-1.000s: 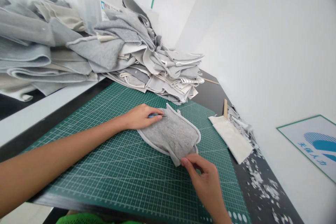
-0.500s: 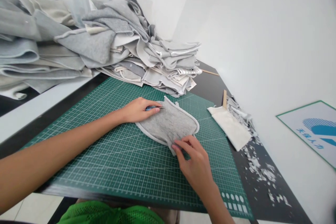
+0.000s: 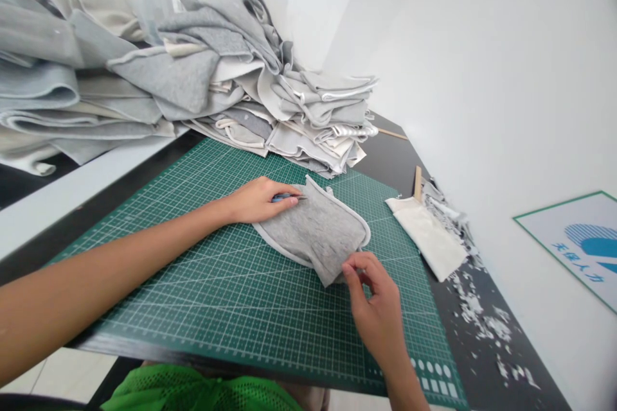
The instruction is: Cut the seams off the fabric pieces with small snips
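Observation:
A small grey fabric piece [image 3: 315,234] with a pale bound edge lies on the green cutting mat [image 3: 202,295]. My left hand [image 3: 258,200] rests on its far left edge, fingers closed round a small blue-handled tool [image 3: 286,196] whose tip points at the fabric. My right hand [image 3: 373,308] pinches the fabric's near right corner between thumb and fingers.
A tall heap of folded grey and cream fabric pieces [image 3: 193,83] stands behind the mat. A cream fabric piece [image 3: 427,237] lies to the right beside a wooden stick [image 3: 417,182]. Fabric scraps [image 3: 482,318] litter the black table along the white wall.
My right hand slid left onto the fabric, then came back to its near right corner. My left hand with the tool has stayed put. The view shifted slightly.

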Available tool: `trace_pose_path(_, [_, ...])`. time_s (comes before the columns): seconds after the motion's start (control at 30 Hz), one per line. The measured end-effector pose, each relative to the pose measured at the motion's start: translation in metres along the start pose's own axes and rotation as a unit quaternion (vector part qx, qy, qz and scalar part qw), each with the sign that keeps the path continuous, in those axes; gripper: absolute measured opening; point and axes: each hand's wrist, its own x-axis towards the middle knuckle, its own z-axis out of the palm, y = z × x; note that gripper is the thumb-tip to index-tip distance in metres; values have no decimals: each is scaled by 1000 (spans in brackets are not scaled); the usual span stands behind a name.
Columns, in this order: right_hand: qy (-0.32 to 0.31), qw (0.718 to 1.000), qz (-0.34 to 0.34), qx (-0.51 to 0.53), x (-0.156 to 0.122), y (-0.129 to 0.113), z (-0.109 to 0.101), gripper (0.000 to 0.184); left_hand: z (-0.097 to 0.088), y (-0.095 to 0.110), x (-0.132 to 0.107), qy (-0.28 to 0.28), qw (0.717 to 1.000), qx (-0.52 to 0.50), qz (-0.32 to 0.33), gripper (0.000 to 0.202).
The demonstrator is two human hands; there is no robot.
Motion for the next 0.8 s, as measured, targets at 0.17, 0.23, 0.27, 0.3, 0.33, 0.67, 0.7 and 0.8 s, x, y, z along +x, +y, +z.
trace_pose_path(0.17, [-4,999,11,40,-1,-1,-2,16,-1,2,0,-2,1000,5,-1,39])
trace_pose_path(0.23, [-2,995,45,90,-1,0,-2,16,-1,2,0,-4,1000,8,-1,39])
trace_pose_path(0.27, [-5,990,67,120,-2,1,-1,17,-1,2,0,-5,1000,9,0,38])
trace_pose_path(0.3, [-12,983,91,156,-2,2,0,18,-1,2,0,-5,1000,11,-1,38])
trace_pose_path(0.33, [-20,973,119,197,-3,3,2,20,-1,2,0,-5,1000,12,-1,38])
trace_pose_path(0.67, [-106,769,359,518,-9,0,4,32,-1,1,0,-4,999,44,-5,39])
trace_pose_path(0.7, [-133,766,363,515,-12,0,2,32,-1,0,0,-3,999,52,-6,39])
trace_pose_path(0.8, [-210,771,364,478,-19,2,-3,33,2,0,0,0,996,87,-15,41])
